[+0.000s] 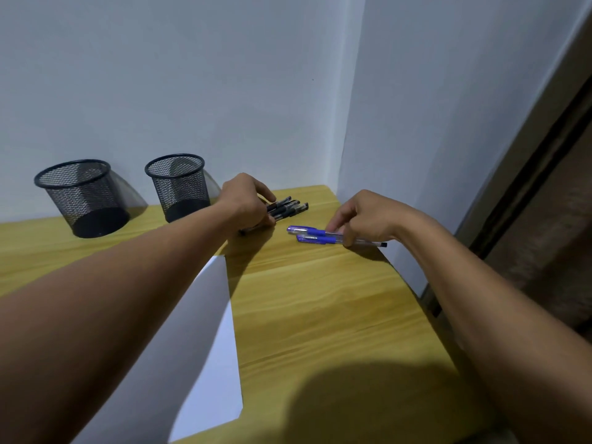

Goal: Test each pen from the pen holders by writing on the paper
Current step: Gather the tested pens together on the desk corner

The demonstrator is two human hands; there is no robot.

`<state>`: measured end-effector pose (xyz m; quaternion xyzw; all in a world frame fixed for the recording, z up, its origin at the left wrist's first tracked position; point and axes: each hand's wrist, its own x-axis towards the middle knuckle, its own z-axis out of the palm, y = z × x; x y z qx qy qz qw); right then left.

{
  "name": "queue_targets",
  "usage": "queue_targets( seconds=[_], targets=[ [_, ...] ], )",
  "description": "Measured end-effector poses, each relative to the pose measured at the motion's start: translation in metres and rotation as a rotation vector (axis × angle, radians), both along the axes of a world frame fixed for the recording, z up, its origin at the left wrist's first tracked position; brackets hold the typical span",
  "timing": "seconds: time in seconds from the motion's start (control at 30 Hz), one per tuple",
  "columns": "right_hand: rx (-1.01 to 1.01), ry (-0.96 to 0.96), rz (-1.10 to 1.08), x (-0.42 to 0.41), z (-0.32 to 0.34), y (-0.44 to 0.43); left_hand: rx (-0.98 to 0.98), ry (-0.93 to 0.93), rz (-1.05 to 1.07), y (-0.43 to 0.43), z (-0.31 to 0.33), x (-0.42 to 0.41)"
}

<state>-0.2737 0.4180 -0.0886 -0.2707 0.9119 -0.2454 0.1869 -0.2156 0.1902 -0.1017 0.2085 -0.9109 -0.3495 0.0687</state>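
1. You had one camera, worn on your head, looking forward and down over the wooden table [320,315] from above its near edge.
2. It faced the corner where two white walls [224,75] met; the mesh pen holders [84,200] stood at the back wall, left of centre.
3. Its wide lens sat close: your forearms filled the lower corners, the left one partly covering the paper [214,347].
4. Your left hand [246,200] on the black pens [290,205] and right hand [368,216] on the blue pens [312,233] lay mid-frame, at arm's reach.
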Motion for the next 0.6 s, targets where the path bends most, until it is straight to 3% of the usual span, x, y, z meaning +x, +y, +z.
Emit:
queue_targets(
  seconds=[0.33, 0.6],
  targets=[
    [0.067, 0.191, 0.067, 0.017, -0.005, -0.02, -0.131, -0.022, -0.148, 0.005, 0.003, 0.0],
    [0.017, 0.17, 0.169, 0.027, -0.005, -0.016, -0.207, 0.011, -0.278, 0.011, 0.002, 0.002]
  ],
)
